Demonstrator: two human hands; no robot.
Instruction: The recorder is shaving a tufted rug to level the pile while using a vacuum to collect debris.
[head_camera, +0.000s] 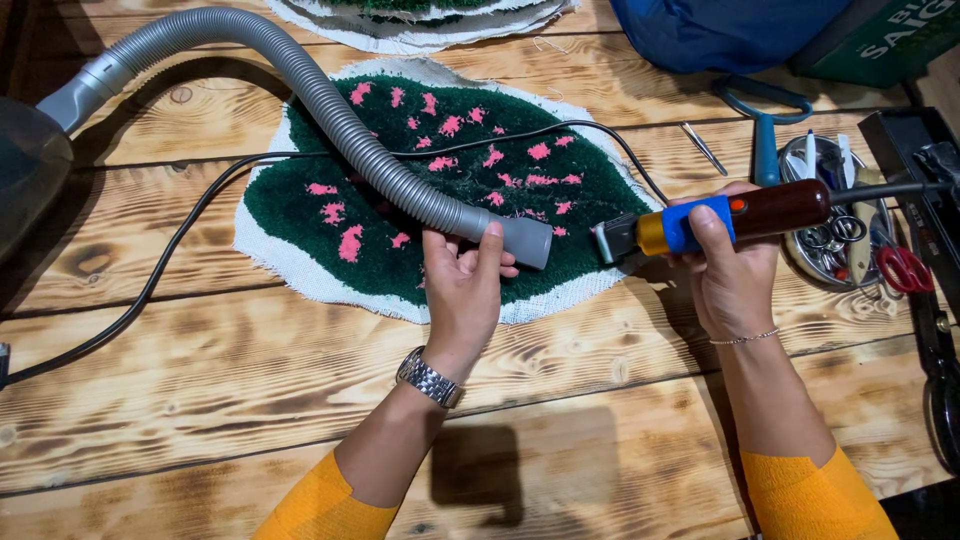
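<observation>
Left hand (462, 290) fingers closed around grey ribbed vacuum hose (330, 110) nozzle; right hand (730, 270) grips blue-and-wood electric trimmer (720, 220). Both at right edge of green-and-pink tufted rug (430, 190) on worktop (200, 380). Pile looks mostly even; raw white backing border untrimmed.

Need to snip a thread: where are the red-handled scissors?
In the head view, the red-handled scissors lie at far right, against the round metal tin, beyond the right hand.

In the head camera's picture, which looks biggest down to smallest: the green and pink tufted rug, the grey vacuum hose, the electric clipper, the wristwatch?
1. Green and pink tufted rug
2. Grey vacuum hose, long but thin
3. Electric clipper in the right hand
4. Wristwatch on the left hand
</observation>
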